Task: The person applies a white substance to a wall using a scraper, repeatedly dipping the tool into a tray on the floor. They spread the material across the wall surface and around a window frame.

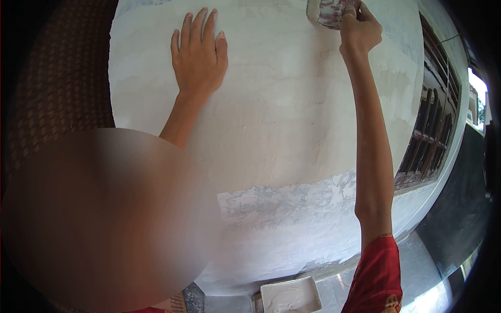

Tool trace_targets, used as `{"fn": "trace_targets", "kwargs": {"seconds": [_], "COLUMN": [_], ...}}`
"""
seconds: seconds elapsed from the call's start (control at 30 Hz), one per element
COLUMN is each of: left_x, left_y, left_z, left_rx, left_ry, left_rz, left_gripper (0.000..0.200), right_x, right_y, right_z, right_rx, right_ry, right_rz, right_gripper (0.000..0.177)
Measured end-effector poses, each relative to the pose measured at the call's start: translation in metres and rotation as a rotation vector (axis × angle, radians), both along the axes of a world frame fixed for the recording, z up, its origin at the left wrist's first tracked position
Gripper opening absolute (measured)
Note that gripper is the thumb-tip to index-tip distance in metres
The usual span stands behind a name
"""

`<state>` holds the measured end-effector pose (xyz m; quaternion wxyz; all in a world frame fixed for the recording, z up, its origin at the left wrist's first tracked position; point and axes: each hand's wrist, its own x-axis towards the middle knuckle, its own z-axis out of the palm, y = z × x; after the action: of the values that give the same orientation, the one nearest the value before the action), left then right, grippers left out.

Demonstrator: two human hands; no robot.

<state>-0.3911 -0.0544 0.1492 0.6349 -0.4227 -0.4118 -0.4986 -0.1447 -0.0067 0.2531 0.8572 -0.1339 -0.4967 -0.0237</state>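
Observation:
My left hand [198,60] lies flat on the wall [266,104], fingers spread, holding nothing. Higher up on the right, my right hand [361,30] grips a putty scraper [327,13] smeared with pale filler, its blade held against the wall near the top of the view. Smooth cream filler covers most of the wall around both hands. Below a ragged edge, the surface turns whiter and patchy with grey streaks.
A tray of white filler [291,296] stands on the floor at the wall's foot. To the right is a dark-framed window [430,122]; at left hangs a brown woven panel [62,78]. A blurred round patch hides the lower left.

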Motion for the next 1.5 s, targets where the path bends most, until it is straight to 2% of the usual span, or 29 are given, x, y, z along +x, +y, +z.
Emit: {"fn": "trace_targets", "kwargs": {"seconds": [0.07,0.1,0.17,0.27,0.33,0.4,0.47,0.57,0.6,0.7,0.77,0.87,0.93,0.97,1.0,1.07,1.1,1.17,1.2,1.3,1.37,1.4,1.43,1.5], "left_x": [0.001,0.000,-0.004,-0.004,-0.002,0.000,0.001,-0.002,-0.002,-0.003,0.000,0.001,-0.001,-0.001,-0.001,-0.003,-0.003,-0.002,-0.001,0.000,-0.001,-0.001,-0.002,-0.003], "left_y": [-0.001,-0.002,-0.004,-0.003,-0.004,-0.004,-0.004,-0.005,-0.004,-0.003,-0.004,-0.003,-0.004,-0.004,-0.004,-0.004,-0.003,-0.003,-0.003,-0.003,-0.002,-0.003,-0.003,-0.004], "left_z": [0.000,0.001,0.001,0.002,0.002,0.001,0.002,0.002,0.003,0.002,0.002,0.001,0.001,0.001,0.001,0.001,0.002,0.001,0.001,0.000,0.000,0.001,0.001,0.001], "left_rx": [-0.007,-0.009,-0.029,-0.023,-0.018,-0.014,-0.012,-0.018,-0.019,-0.014,-0.002,0.004,-0.008,-0.017,-0.019,-0.027,-0.026,-0.012,-0.010,0.002,-0.007,-0.010,-0.016,-0.022], "left_ry": [-0.016,-0.011,0.003,0.002,-0.003,-0.010,-0.018,-0.001,-0.002,0.010,-0.005,-0.003,-0.003,-0.003,-0.005,0.003,0.005,0.006,0.008,0.004,0.005,0.004,0.006,0.009], "left_rz": [0.020,0.017,-0.019,-0.010,-0.005,-0.003,0.016,-0.015,-0.016,-0.014,0.011,0.009,0.003,-0.007,-0.008,-0.020,-0.017,0.007,0.007,-0.004,0.004,0.001,-0.018,-0.033], "left_gripper": [0.047,0.047,0.047,0.047,0.047,0.047,0.047,0.047,0.047,0.047,0.046,0.046,0.047,0.047,0.047,0.047,0.047,0.047,0.047,0.047,0.047,0.047,0.047,0.047], "right_x": [-0.009,-0.023,-0.051,-0.053,-0.036,-0.016,-0.018,-0.050,-0.062,-0.059,-0.030,-0.017,-0.040,-0.049,-0.066,-0.074,-0.067,-0.041,-0.030,-0.022,-0.044,-0.057,-0.070,-0.067], "right_y": [0.001,-0.024,-0.021,-0.016,-0.006,-0.013,-0.018,-0.026,-0.021,-0.013,-0.021,-0.043,-0.034,-0.032,-0.006,-0.017,-0.017,-0.014,-0.015,-0.018,-0.025,-0.023,-0.019,-0.013], "right_z": [-0.001,-0.013,-0.010,0.002,0.006,0.004,0.004,-0.002,-0.004,-0.007,-0.011,-0.022,-0.013,-0.013,-0.005,-0.008,-0.005,0.000,0.000,0.002,0.002,0.001,0.004,0.005], "right_rx": [0.094,0.124,0.187,-0.019,0.037,-0.034,0.073,0.159,0.133,0.109,-0.027,0.101,0.129,0.171,0.291,0.101,0.103,0.019,0.035,0.111,0.127,0.171,0.217,0.135], "right_ry": [-0.025,-0.148,-0.246,-0.258,-0.034,0.039,-0.015,-0.208,-0.215,-0.145,-0.053,-0.028,-0.050,-0.183,-0.150,-0.199,-0.196,-0.105,-0.068,-0.016,-0.039,-0.128,-0.118,-0.134], "right_rz": [0.191,0.155,0.137,0.080,0.040,0.168,0.197,0.005,0.056,0.040,0.011,0.124,0.040,0.053,-0.067,0.088,0.091,-0.061,0.036,0.068,-0.005,0.083,-0.037,-0.048], "right_gripper": [0.032,0.041,0.038,0.027,0.022,0.024,0.026,0.026,0.025,0.022,0.019,0.020,0.024,0.030,0.030,0.025,0.025,0.021,0.020,0.021,0.023,0.026,0.023,0.021]}}
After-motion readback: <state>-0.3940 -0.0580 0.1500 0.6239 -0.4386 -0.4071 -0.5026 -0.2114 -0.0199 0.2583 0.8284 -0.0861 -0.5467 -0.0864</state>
